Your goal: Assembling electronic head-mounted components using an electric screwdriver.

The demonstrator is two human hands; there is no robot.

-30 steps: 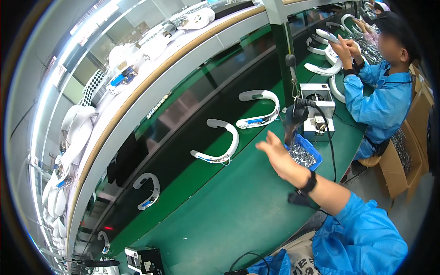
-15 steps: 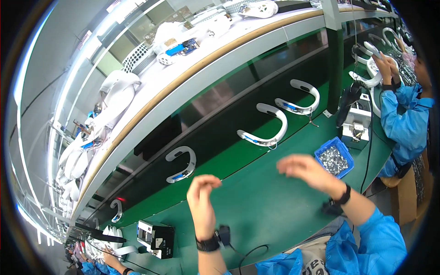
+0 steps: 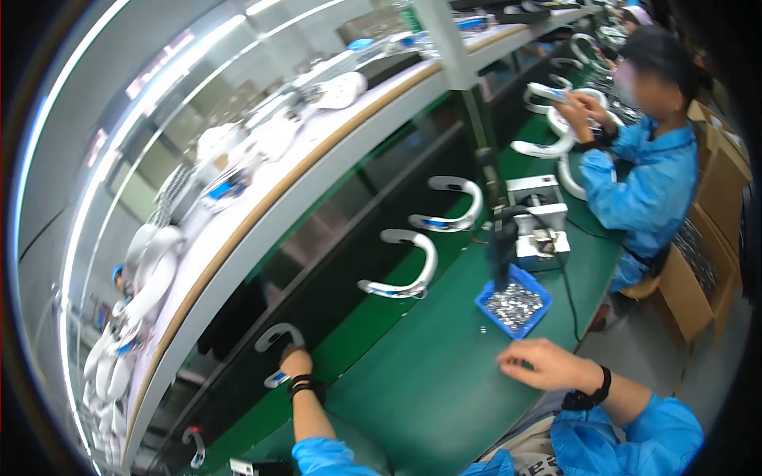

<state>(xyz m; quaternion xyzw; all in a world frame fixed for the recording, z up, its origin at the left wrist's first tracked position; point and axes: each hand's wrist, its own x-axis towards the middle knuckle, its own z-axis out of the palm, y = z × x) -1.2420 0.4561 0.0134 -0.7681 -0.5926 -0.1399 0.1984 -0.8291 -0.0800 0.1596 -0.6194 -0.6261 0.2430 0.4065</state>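
Note:
My left hand (image 3: pixel 297 363) is stretched out over the bend of a white U-shaped band (image 3: pixel 278 336) with a blue strip at one end. It covers part of that band and its fingers are hidden, so I cannot tell how firmly it holds it. My right hand (image 3: pixel 548 366) hovers over the green table near its front edge, fingers loosely bent and apart, with nothing seen in it. Just beyond it is a blue tray (image 3: pixel 481 302) of small shiny metal pieces. A few such pieces lie on the table beside the tray.
Two more white U-shaped bands (image 3: pixel 429 266) (image 3: pixel 474 208) lie farther along the bench. A grey-white bench device (image 3: pixel 536 208) with a black cable stands behind the tray. A co-worker in blue (image 3: pixel 647 170) handles a white band at the right. A loaded shelf (image 3: pixel 317 170) runs above.
My left hand has reached away to the nearest white band. My right hand has drawn back toward the table's front edge. The view has swung to the right.

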